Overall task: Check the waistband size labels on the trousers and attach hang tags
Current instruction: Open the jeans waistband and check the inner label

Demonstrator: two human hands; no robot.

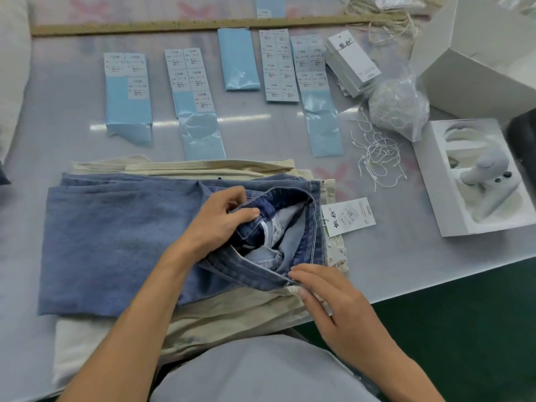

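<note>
Folded blue jeans (116, 242) lie on a stack of cream trousers (232, 314) in front of me. My left hand (220, 221) grips the upper edge of the waistband (314, 227) and holds it open, showing the pale inside. My right hand (327, 297) pinches the lower corner of the waistband between thumb and fingers. A white hang tag (348, 216) lies on the table just right of the waistband, beside the cream trousers. The size label inside is too blurred to read.
Blue sticker sheets (127, 94) with size labels lie in a row at the back. A stack of hang tags (352, 62), loose strings (377, 158) and a plastic bag (398, 107) sit at right. White boxes (470, 178) stand by the table's right edge.
</note>
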